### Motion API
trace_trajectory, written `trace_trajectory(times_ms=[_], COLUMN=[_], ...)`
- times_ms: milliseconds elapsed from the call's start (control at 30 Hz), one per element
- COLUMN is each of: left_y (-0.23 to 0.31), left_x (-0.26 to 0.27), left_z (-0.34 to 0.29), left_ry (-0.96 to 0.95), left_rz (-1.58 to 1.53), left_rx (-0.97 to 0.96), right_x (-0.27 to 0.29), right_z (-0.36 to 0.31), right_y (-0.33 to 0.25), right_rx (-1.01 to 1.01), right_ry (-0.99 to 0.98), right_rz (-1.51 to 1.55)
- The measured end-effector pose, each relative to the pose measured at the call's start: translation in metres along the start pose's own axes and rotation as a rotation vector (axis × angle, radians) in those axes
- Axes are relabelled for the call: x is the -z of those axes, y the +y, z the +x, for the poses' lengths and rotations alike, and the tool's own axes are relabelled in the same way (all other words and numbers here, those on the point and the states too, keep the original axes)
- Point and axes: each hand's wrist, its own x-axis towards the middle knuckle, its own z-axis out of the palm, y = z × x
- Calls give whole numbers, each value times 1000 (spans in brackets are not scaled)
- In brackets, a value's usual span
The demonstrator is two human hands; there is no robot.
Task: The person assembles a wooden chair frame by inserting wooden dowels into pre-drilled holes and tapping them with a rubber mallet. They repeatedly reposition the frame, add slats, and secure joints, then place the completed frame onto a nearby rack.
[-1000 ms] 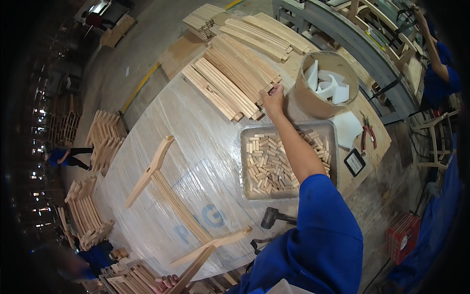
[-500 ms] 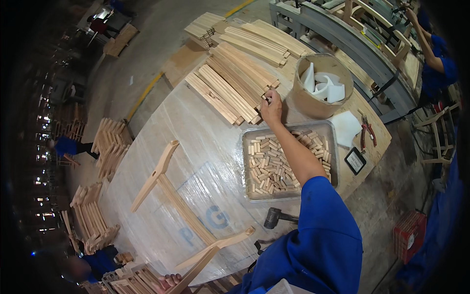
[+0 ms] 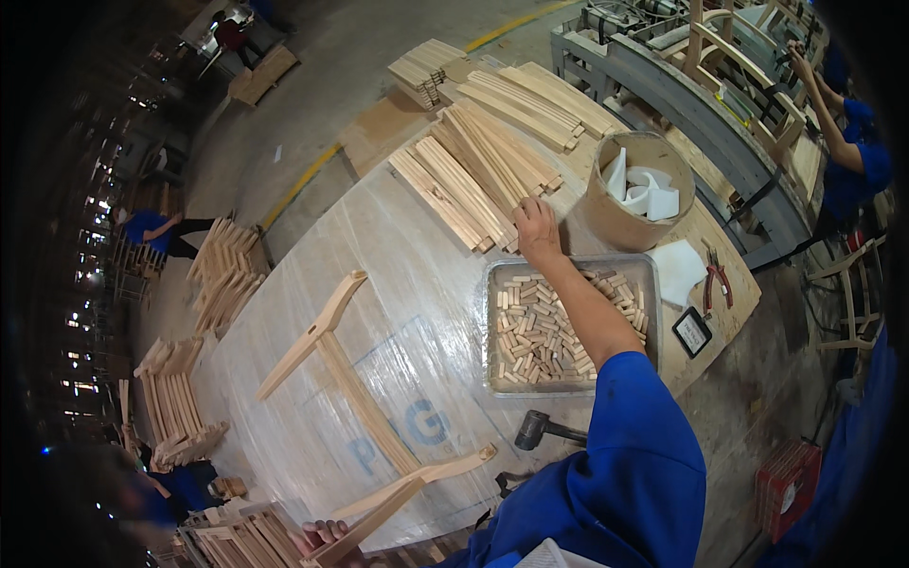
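Note:
My right hand (image 3: 538, 229) reaches across to the near end of a pile of wooden slats (image 3: 454, 194), its fingers closed on a slat end. One slat (image 3: 489, 156) lies askew over the others. At the lower edge, my left hand (image 3: 327, 536) is wrapped round a curved wooden chair part (image 3: 379, 521). That part meets a wooden frame (image 3: 367, 402) lying on the table: a long straight rail between two curved crosspieces. Below my right forearm stands a metal tray (image 3: 489, 327) of short wooden dowels (image 3: 540, 331).
A black mallet (image 3: 535, 429) lies beside the tray. To the right are a round bin (image 3: 620, 213) with white pieces, red-handled pliers (image 3: 717, 279) and a small black-framed card (image 3: 692, 331). More slats (image 3: 521, 109) lie at the back. A co-worker's arm (image 3: 824, 109) shows far right.
The view has shifted, so the table sits slightly lower and further right. A slat under my right hand has turned askew on the pile. My left hand keeps its hold.

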Motion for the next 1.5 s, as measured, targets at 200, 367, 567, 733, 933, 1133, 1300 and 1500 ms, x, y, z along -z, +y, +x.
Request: trace_trajectory(times_ms=[200, 367, 567, 733, 933, 1133, 1300, 1500], left_y=[4, 6, 5, 5, -5, 13, 40, 52], left_x=[2, 12, 18, 26, 23, -15, -59, -44], left_z=[-9, -4, -2, 7, 59, 93, 86, 84], left_ry=[23, -219, -249, -244, -274, -584, -709, -455], left_rz=[-58, -97, -177, -261, 271, 964, 1035, 1133], left_rx=[-24, -36, 32, 125, 163, -411, -834, -1083], right_x=[21, 53, 97, 138, 221, 266, 244, 237], right_z=[-10, -18, -29, 7, 97, 100, 77, 44], right_y=[-21, -51, -92, -138, -196, -305, -401, -511], right_rx=[21, 140, 306, 244, 164, 74, -170, -408], right_ry=[-117, -77, -76, -11, 323, 297, 141, -56], right_rz=[48, 75, 99, 152, 240, 496, 955, 1393])
